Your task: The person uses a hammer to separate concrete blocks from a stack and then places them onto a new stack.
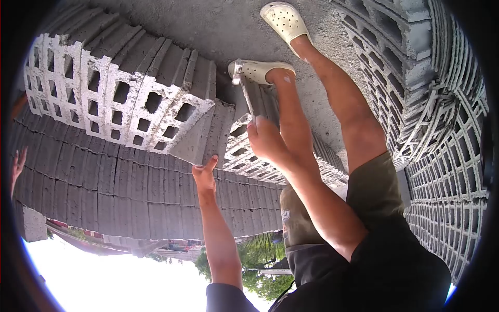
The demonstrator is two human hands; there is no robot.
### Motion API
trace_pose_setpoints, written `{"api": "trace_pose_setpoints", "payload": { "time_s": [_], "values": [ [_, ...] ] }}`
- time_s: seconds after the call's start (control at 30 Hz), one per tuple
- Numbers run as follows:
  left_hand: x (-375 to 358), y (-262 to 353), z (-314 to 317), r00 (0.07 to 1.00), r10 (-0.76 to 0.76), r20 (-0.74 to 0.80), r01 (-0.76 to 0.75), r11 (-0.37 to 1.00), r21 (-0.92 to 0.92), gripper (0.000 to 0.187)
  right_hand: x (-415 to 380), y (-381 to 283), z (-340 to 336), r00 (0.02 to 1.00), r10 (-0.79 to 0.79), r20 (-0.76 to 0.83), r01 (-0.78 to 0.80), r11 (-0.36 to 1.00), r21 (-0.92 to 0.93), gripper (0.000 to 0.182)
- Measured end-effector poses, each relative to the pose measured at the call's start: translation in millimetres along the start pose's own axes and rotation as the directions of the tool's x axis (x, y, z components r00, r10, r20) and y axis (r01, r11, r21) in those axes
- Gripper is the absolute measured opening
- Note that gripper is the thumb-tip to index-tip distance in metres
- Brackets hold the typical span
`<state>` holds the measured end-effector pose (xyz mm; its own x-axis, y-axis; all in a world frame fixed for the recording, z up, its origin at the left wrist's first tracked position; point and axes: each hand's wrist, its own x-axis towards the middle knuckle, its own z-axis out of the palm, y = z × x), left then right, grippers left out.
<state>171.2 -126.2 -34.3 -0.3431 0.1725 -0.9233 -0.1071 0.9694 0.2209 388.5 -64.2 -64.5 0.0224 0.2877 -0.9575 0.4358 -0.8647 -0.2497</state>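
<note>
My left hand [205, 176] grips the lower edge of a grey hollow concrete block [208, 130] at the end of a row. The thumb presses on the block, and the other fingers are mostly hidden behind the edge. In my right hand [267, 139] is the handle of a hammer [246, 96], with fingers closed around it. The hammer's pale, worn head points away from me, close to one of my shoes. To the left of the hammer, the row of blocks [122, 93] turns its square holes toward the camera. More blocks [241, 143] lie partly behind my right hand.
Tall stacks of hollow blocks [442, 171] rise on the right. A long wall of stacked blocks [104, 192] runs across the left. Dusty concrete ground [218, 26] lies around my cream clogs [285, 21]. Another person's hand [19, 165] shows at the far left edge.
</note>
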Motion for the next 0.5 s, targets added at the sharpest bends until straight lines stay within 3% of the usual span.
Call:
{"api": "trace_pose_setpoints", "payload": {
  "time_s": [0.03,0.07,0.1,0.17,0.2,0.27,0.3,0.33,0.4,0.43,0.5],
  "values": [
    [0,0,3,1.0,0.0,-0.018,0.0,1.0,-0.006,0.061,-8,-15,-29,0.962,-0.182,-0.206,0.204,0.975,0.088,0.021],
    [3,1,9,0.999,0.007,-0.035,-0.008,1.0,-0.02,0.06,-9,-27,-52,0.844,-0.338,-0.416,0.42,0.899,0.123,0.019],
    [5,1,15,0.999,0.01,-0.03,-0.01,1.0,-0.028,0.06,3,-23,-52,0.841,-0.344,-0.418,0.424,0.898,0.114,0.019],
    [5,0,18,0.995,0.061,-0.073,-0.066,0.996,-0.063,0.055,31,-12,-46,0.701,-0.372,-0.608,0.589,0.783,0.2,0.019],
    [10,-2,20,0.996,0.059,-0.073,-0.064,0.996,-0.066,0.055,31,-19,-50,0.702,-0.374,-0.607,0.589,0.784,0.198,0.019],
    [24,-4,29,0.997,0.019,-0.08,-0.022,0.999,-0.032,0.05,20,-54,-70,0.906,-0.21,-0.367,0.298,0.933,0.2,0.02],
    [26,2,41,0.989,0.043,-0.14,-0.041,0.999,0.014,0.043,16,-64,-71,0.937,-0.152,-0.314,0.255,0.913,0.319,0.022],
    [34,0,49,0.989,0.045,-0.143,-0.045,0.999,0.004,0.043,20,-56,-65,0.936,-0.162,-0.313,0.262,0.913,0.313,0.022],
    [48,-5,62,0.976,0.097,-0.193,-0.101,0.995,-0.012,0.042,28,-40,-55,0.771,-0.528,-0.355,0.531,0.842,-0.096,0.028],
    [55,-7,67,0.967,0.08,-0.241,-0.089,0.996,-0.026,0.041,27,-40,-54,0.764,-0.54,-0.354,0.541,0.835,-0.107,0.028],
    [61,-10,70,0.971,0.058,-0.23,-0.072,0.996,-0.054,0.043,11,-35,-48,0.971,-0.149,-0.187,0.211,0.903,0.373,0.037]
  ]
}}
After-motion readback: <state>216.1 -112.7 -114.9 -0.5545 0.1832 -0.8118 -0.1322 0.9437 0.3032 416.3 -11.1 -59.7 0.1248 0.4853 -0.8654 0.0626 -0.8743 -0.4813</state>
